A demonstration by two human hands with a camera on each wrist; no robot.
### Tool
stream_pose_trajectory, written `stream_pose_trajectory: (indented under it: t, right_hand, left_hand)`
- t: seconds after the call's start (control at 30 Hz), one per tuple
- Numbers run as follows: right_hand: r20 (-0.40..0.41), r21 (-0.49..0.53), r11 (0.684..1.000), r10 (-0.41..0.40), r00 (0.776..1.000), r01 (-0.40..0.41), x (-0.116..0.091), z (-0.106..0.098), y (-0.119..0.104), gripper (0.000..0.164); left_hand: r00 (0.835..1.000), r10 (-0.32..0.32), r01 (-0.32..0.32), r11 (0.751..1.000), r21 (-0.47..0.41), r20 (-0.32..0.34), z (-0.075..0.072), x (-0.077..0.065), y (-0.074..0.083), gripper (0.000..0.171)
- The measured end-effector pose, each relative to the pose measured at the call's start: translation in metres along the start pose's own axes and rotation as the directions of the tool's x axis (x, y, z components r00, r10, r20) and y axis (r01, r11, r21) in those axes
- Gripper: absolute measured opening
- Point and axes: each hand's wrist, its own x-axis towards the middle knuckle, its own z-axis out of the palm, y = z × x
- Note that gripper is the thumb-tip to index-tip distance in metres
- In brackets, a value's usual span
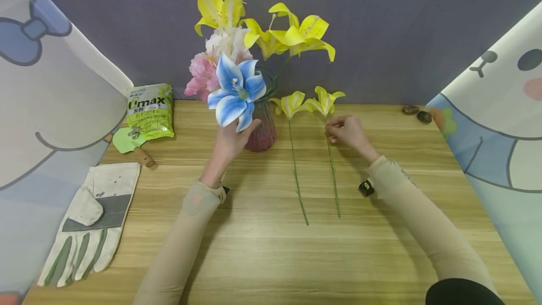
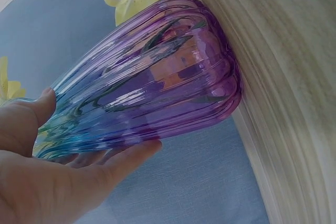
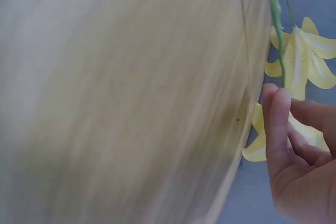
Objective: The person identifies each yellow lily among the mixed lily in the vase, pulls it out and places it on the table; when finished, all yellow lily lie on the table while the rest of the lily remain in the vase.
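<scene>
1. Stem first: the right yellow lily (image 1: 323, 101) has a long thin stem. Its bare end points toward us, and its bloom points away to the back.
2. We see the right grip (image 1: 348, 132) pinching that stem just under the bloom, so most of the stem is on our side of the pinch. We cannot tell if the bare end touches the tabletop (image 1: 262, 253).
3. Just left of it lies the left yellow lily (image 1: 292, 103), pointing nearly the same way, between the right grip and the vase (image 1: 260, 133).
4. The vase stands upright on the tabletop, and the left grip (image 1: 232, 140) is wrapped around it. So the left grip is nearer the vase, and the right grip is nearer both loose lilies.
5. Now for writing. The right sleeve (image 1: 417, 215) has dark marks, too small for us to read.
6. Farther off, at the back left, we read "Umax" on the green bag (image 1: 156, 119). We are not sure of the small words below.
</scene>
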Motion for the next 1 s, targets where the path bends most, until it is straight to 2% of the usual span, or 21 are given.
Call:
stream_pose_trajectory:
  t: [0.17,0.27,0.33,0.4,0.47,0.57,0.63,0.67,0.87,0.97,1.0]
  right_hand:
    - [-0.064,-0.069,0.994,-0.088,0.994,0.084,-0.005,-0.007,-0.003,0.029]
    - [-0.161,-0.098,0.981,-0.183,0.970,0.168,-0.011,-0.013,-0.015,0.030]
    - [-0.233,-0.053,0.970,-0.242,0.942,0.236,-0.015,-0.015,-0.027,0.029]
    - [-0.286,0.070,0.949,-0.276,0.918,0.307,-0.019,-0.013,-0.046,0.026]
    - [-0.322,0.229,0.893,-0.306,0.896,0.387,-0.021,-0.006,-0.066,0.023]
    - [-0.340,0.431,0.777,-0.332,0.880,0.459,-0.020,0.011,-0.098,0.022]
    - [-0.344,0.502,0.710,-0.361,0.867,0.495,-0.017,0.024,-0.116,0.023]
    - [-0.345,0.523,0.686,-0.373,0.862,0.506,-0.015,0.030,-0.124,0.024]
    - [-0.376,0.580,0.597,-0.407,0.832,0.554,-0.002,0.055,-0.152,0.025]
    - [-0.402,0.588,0.584,-0.389,0.829,0.560,0.004,0.063,-0.158,0.023]
    - [-0.407,0.584,0.588,-0.385,0.829,0.560,0.006,0.064,-0.160,0.022]
  left_hand:
    - [1.000,0.020,-0.020,1.000,0.000,-0.006,0.002,0.000,-0.001,0.047]
    - [0.999,0.040,-0.040,0.999,0.005,-0.009,0.003,0.000,-0.003,0.044]
    - [0.999,0.053,-0.053,0.999,-0.003,-0.011,0.004,0.000,-0.003,0.039]
    - [0.998,0.062,-0.063,0.998,-0.006,-0.018,0.004,0.000,-0.004,0.038]
    - [0.998,0.063,-0.063,0.998,-0.014,-0.022,0.003,0.001,-0.004,0.036]
    - [0.999,0.046,-0.046,0.999,-0.007,-0.025,0.001,0.000,-0.003,0.040]
    - [0.999,0.038,-0.038,0.999,-0.003,-0.021,0.000,0.000,-0.004,0.040]
    - [0.999,0.036,-0.036,0.999,0.003,-0.019,0.000,-0.001,-0.004,0.040]
    - [0.999,0.037,-0.037,0.999,0.026,-0.014,0.000,-0.001,-0.003,0.046]
    - [0.999,0.031,-0.030,0.999,0.024,-0.015,0.001,-0.001,-0.001,0.051]
    - [0.999,0.029,-0.029,0.999,0.023,-0.016,0.001,0.000,-0.001,0.051]
